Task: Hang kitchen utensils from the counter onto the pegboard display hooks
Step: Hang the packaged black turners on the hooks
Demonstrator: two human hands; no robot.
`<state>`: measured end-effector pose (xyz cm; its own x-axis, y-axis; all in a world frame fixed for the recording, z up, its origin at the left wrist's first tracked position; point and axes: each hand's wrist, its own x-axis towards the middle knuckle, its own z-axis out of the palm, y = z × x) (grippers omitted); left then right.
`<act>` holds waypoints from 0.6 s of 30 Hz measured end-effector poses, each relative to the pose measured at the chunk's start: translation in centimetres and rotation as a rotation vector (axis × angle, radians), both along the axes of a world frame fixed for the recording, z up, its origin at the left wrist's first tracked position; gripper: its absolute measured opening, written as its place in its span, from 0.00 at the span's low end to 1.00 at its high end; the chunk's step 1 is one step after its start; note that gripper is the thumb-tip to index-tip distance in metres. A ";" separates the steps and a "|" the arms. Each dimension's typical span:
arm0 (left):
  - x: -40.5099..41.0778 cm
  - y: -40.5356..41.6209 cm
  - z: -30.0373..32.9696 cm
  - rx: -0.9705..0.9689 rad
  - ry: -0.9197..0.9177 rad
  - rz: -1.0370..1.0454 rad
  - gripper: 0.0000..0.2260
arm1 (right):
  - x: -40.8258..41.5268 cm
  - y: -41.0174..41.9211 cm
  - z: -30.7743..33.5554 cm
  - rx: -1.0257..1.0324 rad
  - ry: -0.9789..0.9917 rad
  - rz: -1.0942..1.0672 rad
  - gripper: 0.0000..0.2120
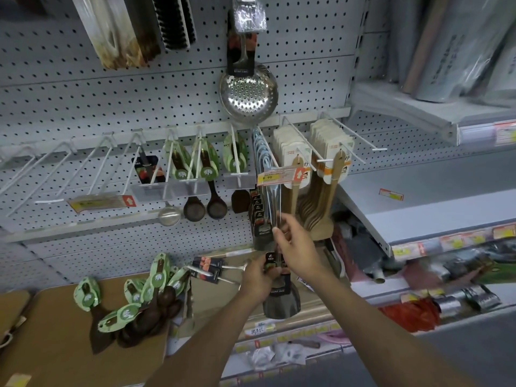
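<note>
While both hands meet below the price tag (280, 175), a person grips a steel turner (281, 301) in front of the pegboard (83, 107). The left hand (258, 277) is curled around the turner's carded handle, and the right hand (297, 247), just above it, pinches the thin steel shaft between thumb and fingertips. The turner's dark blade hangs below the hands, clear of the counter (69, 344). Up from the tag, a skimmer (248, 92) hangs alone on the board. Left of the tag, hooks carry green-carded wooden spoons (205, 174); right of it hang pale wooden spatulas (332, 174). Down and left of the tag, more green-carded spoons (139, 308) lie heaped on the counter, with a few black-carded utensils (212, 270) beside them.
</note>
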<state>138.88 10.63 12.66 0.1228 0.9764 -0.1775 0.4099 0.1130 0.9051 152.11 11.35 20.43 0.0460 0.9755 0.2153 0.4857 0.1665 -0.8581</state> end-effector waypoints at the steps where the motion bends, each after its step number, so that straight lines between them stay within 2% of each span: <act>1: 0.1 0.0 0.2 -0.019 -0.011 0.014 0.08 | 0.0 0.3 0.1 -0.004 -0.011 0.000 0.17; 6: 0.5 1.6 2.1 -0.056 -0.022 0.065 0.08 | -0.2 3.1 1.6 -0.032 -0.029 0.009 0.14; 10: 0.2 3.6 3.1 -0.101 0.043 0.107 0.07 | -0.5 5.0 2.5 -0.117 -0.041 0.036 0.09; 18: 0.5 6.4 4.4 -0.149 0.187 0.047 0.04 | -0.3 6.6 2.1 -0.223 -0.017 0.003 0.19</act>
